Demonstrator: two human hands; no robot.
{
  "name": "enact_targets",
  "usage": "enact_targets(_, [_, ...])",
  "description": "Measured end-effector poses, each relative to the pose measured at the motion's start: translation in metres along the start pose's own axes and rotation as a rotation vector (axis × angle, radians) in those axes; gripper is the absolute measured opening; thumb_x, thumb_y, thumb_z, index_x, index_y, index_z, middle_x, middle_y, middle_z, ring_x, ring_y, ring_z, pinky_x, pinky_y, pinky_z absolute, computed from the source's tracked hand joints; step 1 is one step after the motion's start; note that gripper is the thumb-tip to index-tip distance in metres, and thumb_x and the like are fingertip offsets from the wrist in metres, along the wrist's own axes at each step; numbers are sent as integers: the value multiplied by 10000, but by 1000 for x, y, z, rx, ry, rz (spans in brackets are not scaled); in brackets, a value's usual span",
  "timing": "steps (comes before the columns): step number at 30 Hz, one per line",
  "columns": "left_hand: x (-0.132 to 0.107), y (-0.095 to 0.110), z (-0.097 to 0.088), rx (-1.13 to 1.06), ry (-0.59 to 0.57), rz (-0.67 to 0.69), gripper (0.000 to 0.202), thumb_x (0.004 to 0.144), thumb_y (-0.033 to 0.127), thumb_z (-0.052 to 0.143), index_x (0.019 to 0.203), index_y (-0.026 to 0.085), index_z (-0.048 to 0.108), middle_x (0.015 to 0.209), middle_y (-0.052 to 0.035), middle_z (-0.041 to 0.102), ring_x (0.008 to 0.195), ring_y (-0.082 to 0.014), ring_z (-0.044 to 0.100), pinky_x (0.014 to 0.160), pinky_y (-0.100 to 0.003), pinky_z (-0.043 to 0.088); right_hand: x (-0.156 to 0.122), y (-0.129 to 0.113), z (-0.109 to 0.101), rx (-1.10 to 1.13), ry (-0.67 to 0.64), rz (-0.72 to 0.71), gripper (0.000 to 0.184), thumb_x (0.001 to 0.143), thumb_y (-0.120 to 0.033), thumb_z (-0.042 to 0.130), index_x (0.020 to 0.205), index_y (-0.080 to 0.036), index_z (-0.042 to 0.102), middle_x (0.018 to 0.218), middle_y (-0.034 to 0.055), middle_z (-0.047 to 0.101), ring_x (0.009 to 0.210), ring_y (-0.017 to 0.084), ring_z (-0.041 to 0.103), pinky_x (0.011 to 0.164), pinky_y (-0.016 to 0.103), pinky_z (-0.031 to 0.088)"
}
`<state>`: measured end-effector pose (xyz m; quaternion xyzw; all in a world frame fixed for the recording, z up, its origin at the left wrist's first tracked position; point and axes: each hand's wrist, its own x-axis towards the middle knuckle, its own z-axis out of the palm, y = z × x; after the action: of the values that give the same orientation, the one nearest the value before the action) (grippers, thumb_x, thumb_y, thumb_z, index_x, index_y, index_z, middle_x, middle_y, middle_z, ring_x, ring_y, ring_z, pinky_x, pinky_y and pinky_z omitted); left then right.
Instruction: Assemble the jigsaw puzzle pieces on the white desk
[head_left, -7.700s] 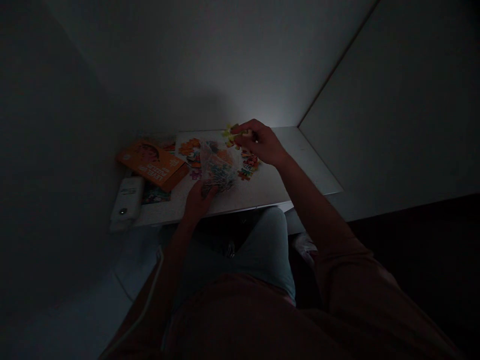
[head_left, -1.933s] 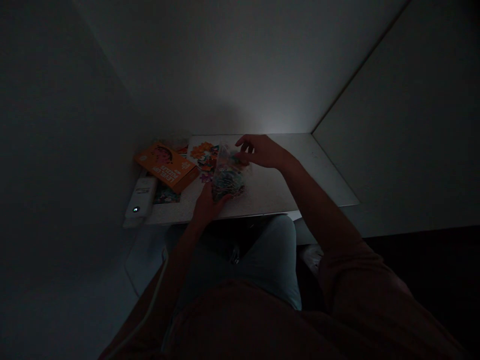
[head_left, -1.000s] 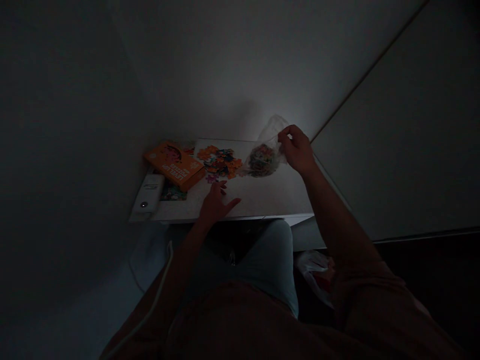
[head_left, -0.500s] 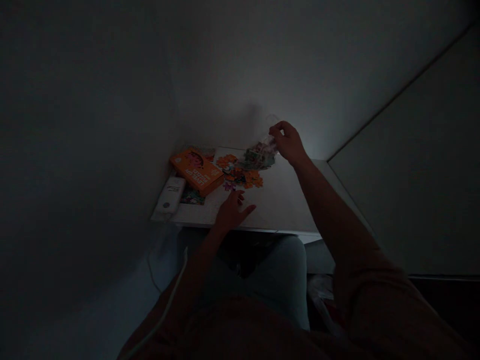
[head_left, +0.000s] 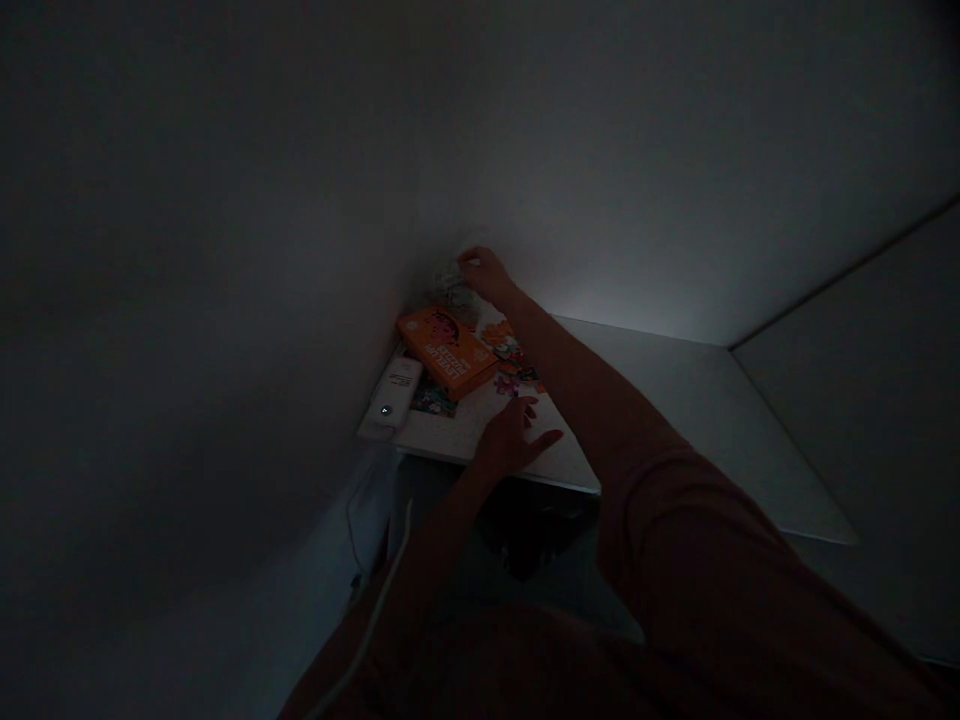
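My right hand [head_left: 486, 275] pinches the top of a clear plastic bag [head_left: 452, 290] that seems to hold puzzle pieces. It hangs at the back left corner of the table, just behind the orange puzzle box [head_left: 448, 352]. Near the table's front edge rests my left hand [head_left: 517, 435], fingers apart and holding nothing. Just beyond its fingertips lies a purple puzzle piece [head_left: 506, 386]. Loose orange and multicoloured puzzle pieces [head_left: 504, 345] are heaped right of the box, partly hidden by my right forearm.
A white device [head_left: 394, 393] with a cable stands at the table's left edge. Under the box a colourful printed sheet [head_left: 435, 398] sticks out. Walls close in the white table [head_left: 675, 400] at the left and back. A pale cord [head_left: 386, 580] runs along my left arm.
My right hand has carried the bag leftward, from above the loose pieces to behind the orange box. The view has shifted a little; my left hand keeps its place near the front edge.
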<state>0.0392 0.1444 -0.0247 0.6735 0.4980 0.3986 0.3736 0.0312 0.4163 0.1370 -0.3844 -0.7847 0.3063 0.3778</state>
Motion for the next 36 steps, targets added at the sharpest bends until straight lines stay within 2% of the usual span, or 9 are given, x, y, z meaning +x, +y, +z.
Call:
enact_targets(3, [0,0,1,2,0,0,737,943,722,865,1484,287,615,1276,-110,793,1100,-309,793,1041,-540,669,-6,24,5,9,1,104,316,1050,-563,758,1144,-273,675,1334,134,703,1185,290,679,1044,520,637])
enact_targets(7, [1,2,1,30,-6,6,735,972,715,849,1492,255,608,1295,-107,779,1109,-288,781,1054,-506,652,-54,65,-30,-108,117,24,317,1010,-500,756,1189,-248,689,1354,155,706,1181,277,681,1132,519,588])
enact_targets(12, [3,-2,3,47,30,31,654,1012,644,842,1482,259,600,1283,-89,757,1121,-270,766,1076,-484,641,-189,125,-105,-353,265,131,605,1039,-758,625,1266,-202,694,1345,226,735,1276,344,684,1174,573,571])
enact_targets(16, [11,-12,8,66,104,57,611,1017,583,858,1469,264,601,1365,-137,732,1286,-327,740,1141,-543,629,-306,154,-154,-582,312,380,597,1078,-690,534,1344,-187,716,1480,310,719,1400,447,691,1222,687,525])
enact_targets(19, [29,-14,13,175,188,54,605,1018,573,860,1466,256,607,1455,-183,704,1422,-389,680,1256,-642,554,-359,163,-171,-646,332,485,613,1078,-648,501,1400,-173,717,1512,331,718,1428,484,678,1237,717,503])
enact_targets(24, [83,-11,12,395,191,139,763,1026,564,832,1619,190,532,1703,-268,594,1656,-450,517,1403,-687,393,-374,166,-170,-661,327,451,635,1089,-610,505,1498,-151,664,1572,321,694,1454,469,659,1257,682,493])
enact_targets(30, [140,-18,14,606,167,60,1117,1010,693,823,1779,24,365,1905,-400,305,1838,-547,196,1467,-700,257,-368,170,-165,-633,346,457,708,1100,-732,507,1487,-162,673,1560,315,698,1448,477,659,1254,690,487])
enact_targets(32, [151,-17,21,662,153,9,1172,1006,752,796,1779,-16,365,1894,-427,305,1822,-590,208,1467,-735,218,-368,172,-165,-620,351,454,760,1091,-788,503,1489,-165,678,1562,311,700,1442,477,656,1258,687,483])
enact_targets(36, [158,-11,42,697,94,31,1072,988,764,790,1755,80,485,1898,-342,385,1791,-608,281,1456,-798,188,-368,174,-163,-615,363,447,779,1095,-804,508,1501,-161,676,1565,303,700,1443,470,651,1267,668,475])
